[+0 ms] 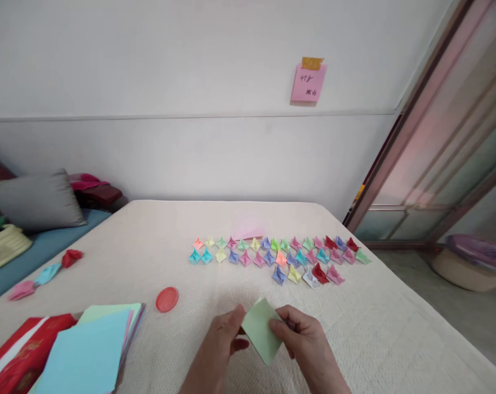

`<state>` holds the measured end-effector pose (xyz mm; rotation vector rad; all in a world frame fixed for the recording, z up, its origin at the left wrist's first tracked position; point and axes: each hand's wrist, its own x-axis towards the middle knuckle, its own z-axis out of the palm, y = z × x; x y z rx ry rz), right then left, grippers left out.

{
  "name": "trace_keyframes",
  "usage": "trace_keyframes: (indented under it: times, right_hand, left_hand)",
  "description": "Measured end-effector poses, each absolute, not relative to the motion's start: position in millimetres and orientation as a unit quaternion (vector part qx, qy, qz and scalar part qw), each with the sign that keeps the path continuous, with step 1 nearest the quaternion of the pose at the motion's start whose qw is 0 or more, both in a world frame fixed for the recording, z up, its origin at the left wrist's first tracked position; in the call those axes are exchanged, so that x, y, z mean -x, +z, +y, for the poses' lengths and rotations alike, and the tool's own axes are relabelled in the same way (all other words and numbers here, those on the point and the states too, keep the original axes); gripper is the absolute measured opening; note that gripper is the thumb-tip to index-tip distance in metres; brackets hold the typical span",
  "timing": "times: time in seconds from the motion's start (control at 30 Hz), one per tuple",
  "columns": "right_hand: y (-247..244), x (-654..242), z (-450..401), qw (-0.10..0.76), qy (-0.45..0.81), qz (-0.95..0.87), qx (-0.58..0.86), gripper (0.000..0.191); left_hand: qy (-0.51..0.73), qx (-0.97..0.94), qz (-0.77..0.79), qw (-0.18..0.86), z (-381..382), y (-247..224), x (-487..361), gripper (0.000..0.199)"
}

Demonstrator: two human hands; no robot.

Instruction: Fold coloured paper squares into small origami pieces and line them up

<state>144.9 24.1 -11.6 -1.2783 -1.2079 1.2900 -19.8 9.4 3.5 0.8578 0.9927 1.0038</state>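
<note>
A small folded square of pale green paper is held above the table, tilted so one corner points down. My left hand grips its left corner, the thumb lying along the edge. On the opposite side, my right hand pinches the paper, thumb on the front face and the other fingers behind it. Beyond the hands stand several small folded paper figures in many colours, set out in rows. The nearest, shorter row includes a yellow paper figure.
A red round lid lies left of my hands. Farther left are a stack of coloured paper and a red packet. Three crumpled paper pieces lie near the table's left edge. A pink note is taped to the wall.
</note>
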Motion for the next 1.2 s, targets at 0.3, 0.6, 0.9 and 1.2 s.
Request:
trace_keyframes:
  times: [0.3,0.6,0.9,1.2]
  right_hand:
    - [-13,-147,24,0.434,0.606,-0.466,0.476,0.015]
    - [-3,-152,18,0.495,0.627,-0.445,0.405,0.012]
    - [-3,-154,19,0.469,0.590,-0.537,0.378,0.023]
    - [-23,-158,29,0.456,0.543,-0.616,0.343,0.023]
  left_hand:
    - [0.448,-0.447,0.501,0.591,14,-10,20,0.018]
    - [0.510,-0.436,0.451,0.588,10,-11,21,0.014]
    - [0.519,-0.449,0.444,0.576,9,-8,21,0.008]
    - [0.590,-0.441,0.423,0.528,13,-20,15,0.018]
